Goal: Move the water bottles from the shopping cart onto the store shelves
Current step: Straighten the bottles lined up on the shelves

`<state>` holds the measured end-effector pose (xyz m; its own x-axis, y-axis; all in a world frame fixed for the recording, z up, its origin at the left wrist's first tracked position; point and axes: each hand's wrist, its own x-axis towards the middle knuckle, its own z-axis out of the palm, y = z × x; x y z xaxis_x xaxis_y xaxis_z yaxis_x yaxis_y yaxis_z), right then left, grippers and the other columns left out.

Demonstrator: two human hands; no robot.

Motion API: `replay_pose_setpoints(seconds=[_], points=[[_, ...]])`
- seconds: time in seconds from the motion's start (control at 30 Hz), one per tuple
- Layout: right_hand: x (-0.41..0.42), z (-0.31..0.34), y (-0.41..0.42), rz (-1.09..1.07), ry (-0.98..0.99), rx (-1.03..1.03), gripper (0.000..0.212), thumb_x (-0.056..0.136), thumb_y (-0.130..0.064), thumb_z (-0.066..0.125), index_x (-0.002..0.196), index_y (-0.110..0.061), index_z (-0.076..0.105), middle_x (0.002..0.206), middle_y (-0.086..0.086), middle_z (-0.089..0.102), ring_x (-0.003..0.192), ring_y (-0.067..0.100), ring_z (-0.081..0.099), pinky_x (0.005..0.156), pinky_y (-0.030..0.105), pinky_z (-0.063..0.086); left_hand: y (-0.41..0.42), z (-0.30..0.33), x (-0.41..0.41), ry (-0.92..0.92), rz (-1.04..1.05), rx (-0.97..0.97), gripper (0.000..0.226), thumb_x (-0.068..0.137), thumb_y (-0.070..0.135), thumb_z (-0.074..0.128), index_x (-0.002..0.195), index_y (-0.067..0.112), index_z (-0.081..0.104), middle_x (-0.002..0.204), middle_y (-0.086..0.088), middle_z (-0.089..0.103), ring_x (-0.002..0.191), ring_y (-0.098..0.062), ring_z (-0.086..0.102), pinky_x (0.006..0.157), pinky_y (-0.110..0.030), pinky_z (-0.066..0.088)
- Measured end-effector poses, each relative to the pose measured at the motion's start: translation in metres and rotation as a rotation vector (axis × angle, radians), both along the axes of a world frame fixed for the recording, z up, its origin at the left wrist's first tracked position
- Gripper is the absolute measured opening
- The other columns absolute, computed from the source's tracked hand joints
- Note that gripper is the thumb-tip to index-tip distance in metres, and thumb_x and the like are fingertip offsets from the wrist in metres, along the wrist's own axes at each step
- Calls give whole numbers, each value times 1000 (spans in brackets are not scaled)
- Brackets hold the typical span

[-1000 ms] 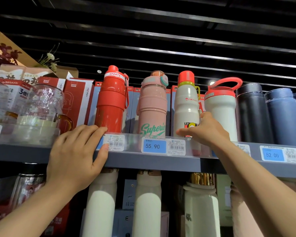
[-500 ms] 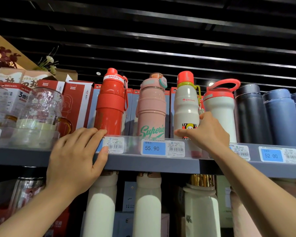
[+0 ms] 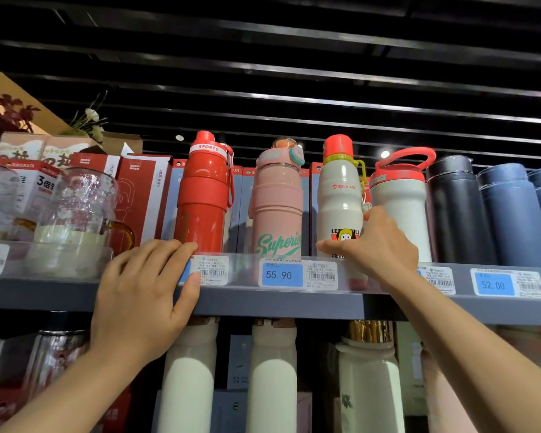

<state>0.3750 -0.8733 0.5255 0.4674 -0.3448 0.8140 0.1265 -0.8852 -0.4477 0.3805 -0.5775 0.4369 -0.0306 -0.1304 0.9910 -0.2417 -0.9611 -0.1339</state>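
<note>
A white bottle with a red cap and cartoon label (image 3: 339,198) stands upright on the grey top shelf (image 3: 294,303). My right hand (image 3: 377,248) grips its lower right side, thumb up along the bottle and fingers across its base. My left hand (image 3: 144,295) rests flat on the shelf's front edge, fingertips at the foot of a red sports bottle (image 3: 205,195). A pink bottle (image 3: 278,201) stands between the red and the white one. A white bottle with a red loop lid (image 3: 400,198) is right behind my right hand. The shopping cart is out of view.
Dark and blue flasks (image 3: 487,214) fill the shelf's right end. Glass jars (image 3: 78,214) and red boxes (image 3: 144,195) crowd the left. White bottles (image 3: 188,379) stand on the shelf below. Price tags (image 3: 281,275) line the front edge. Black ceiling slats run overhead.
My right hand has risen slightly along the white cartoon bottle, which now stands a little more upright and shows more of its label. My left hand stays on the shelf edge.
</note>
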Motion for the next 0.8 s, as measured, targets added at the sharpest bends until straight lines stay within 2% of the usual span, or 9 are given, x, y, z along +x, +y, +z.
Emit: replay_pose_setpoints(seconds=[0.2, 0.3, 0.4, 0.5, 0.63, 0.73, 0.8], points=[[-13, 1, -6, 55, 2, -52, 94, 56, -79, 68, 124, -21, 42, 115, 4, 53, 105, 27, 56, 83, 43, 50, -8, -3, -5, 46, -37, -75, 53, 91, 37, 32, 125, 11, 63, 126, -10, 63, 122, -31, 52, 104, -49, 28], [-26, 3, -28, 106, -126, -74, 75, 73, -70, 63, 124, -18, 44, 117, 5, 51, 108, 25, 51, 86, 47, 49, -38, -2, -9, 58, -110, -66, 51, 90, 37, 35, 126, 12, 61, 131, -10, 60, 125, -29, 49, 108, -49, 23], [-34, 7, -62, 55, -238, -58, 60, 84, -55, 60, 126, -14, 45, 118, 11, 53, 112, 30, 50, 87, 45, 46, -82, 3, -13, 28, -196, 57, 49, 89, 38, 40, 126, 14, 61, 130, -9, 60, 124, -28, 50, 110, -49, 24], [-32, 5, -87, 49, -134, -101, 67, 82, -51, 65, 131, -14, 40, 118, 12, 55, 106, 30, 54, 85, 43, 47, -135, 7, -19, 12, -251, 155, 48, 88, 37, 44, 129, 18, 59, 129, -7, 60, 120, -29, 56, 108, -51, 28], [-22, 4, -112, 149, 25, -142, 81, 82, -52, 66, 143, -21, 22, 119, 10, 60, 104, 30, 59, 83, 40, 50, -197, 7, -13, 58, -166, 187, 52, 88, 44, 43, 130, 20, 61, 131, -5, 61, 122, -26, 56, 105, -51, 33], [-16, 13, -122, 248, 119, -129, 83, 82, -50, 67, 142, -26, 15, 109, 9, 60, 90, 28, 60, 66, 32, 46, -205, 8, -6, 28, -93, 148, 52, 88, 46, 43, 124, 18, 66, 122, -4, 67, 111, -28, 63, 98, -50, 44], [-11, 19, -126, 324, 167, -66, 89, 80, -47, 69, 143, -29, 9, 104, 7, 59, 76, 21, 61, 55, 28, 45, -204, 7, -3, -17, -60, 154, 50, 88, 45, 44, 123, 17, 67, 119, -4, 69, 107, -29, 65, 97, -48, 44]])
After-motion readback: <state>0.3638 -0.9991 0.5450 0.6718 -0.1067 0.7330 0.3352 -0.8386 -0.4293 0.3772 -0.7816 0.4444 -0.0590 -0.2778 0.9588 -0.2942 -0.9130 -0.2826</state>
